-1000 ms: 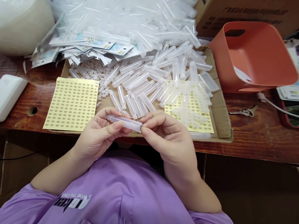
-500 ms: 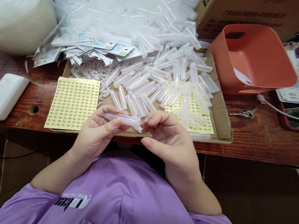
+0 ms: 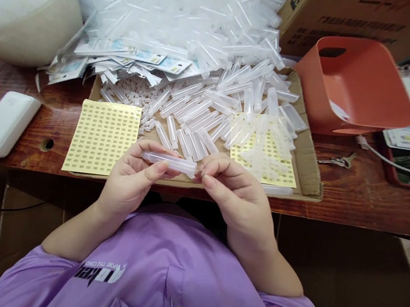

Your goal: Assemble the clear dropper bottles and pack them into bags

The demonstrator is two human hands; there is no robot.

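A clear plastic tube (image 3: pixel 169 162) lies level between my two hands at the front edge of the table. My left hand (image 3: pixel 135 180) is closed round its left half, thumb on top. My right hand (image 3: pixel 234 189) pinches the tube's right end with thumb and fingertips. Just beyond my hands lies a flat cardboard tray (image 3: pixel 311 156) with several loose clear tubes (image 3: pixel 202 118) in it. A yellow sticker sheet (image 3: pixel 103 137) lies to the left of my hands, and a second yellow sheet (image 3: pixel 281 168) sits partly under tubes on the right.
A big heap of clear tubes (image 3: pixel 184 16) and printed cards (image 3: pixel 126 61) fills the back. An orange basket (image 3: pixel 355 87) stands at the right, keys (image 3: pixel 336 161) below it. A white power bank (image 3: pixel 1 122) lies at the left, a plastic bag (image 3: pixel 24 7) behind it.
My right thumb opened away from the tube's end half a second ago and has closed on it again. The view has shifted slightly; the tube stays between both hands.
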